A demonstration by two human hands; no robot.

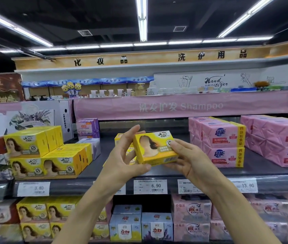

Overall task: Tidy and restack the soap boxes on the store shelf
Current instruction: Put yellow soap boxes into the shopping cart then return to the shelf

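On the left of the shelf [90,173] sits a stack of yellow soap boxes [43,152], two high. Each shows a long-haired woman and a round stamp. Under them a white price tag [33,188] reads 3.80. Farther back stands a purple box [87,127]. In the middle, the left hand [127,155] grips the left end of one more yellow box [154,147]. The right hand [187,159] grips its right end, thumb on the front by the stamp. This box is tilted in the air, just in front of the shelf. Another yellow one [119,138] sits behind the left hand, mostly hidden. A middle tag [150,186] reads 6.90. On the right, pink packs [224,143] lie two high over a tag reading 13.90 [245,185]. Above, a pink banner [181,106] says Shampoo.
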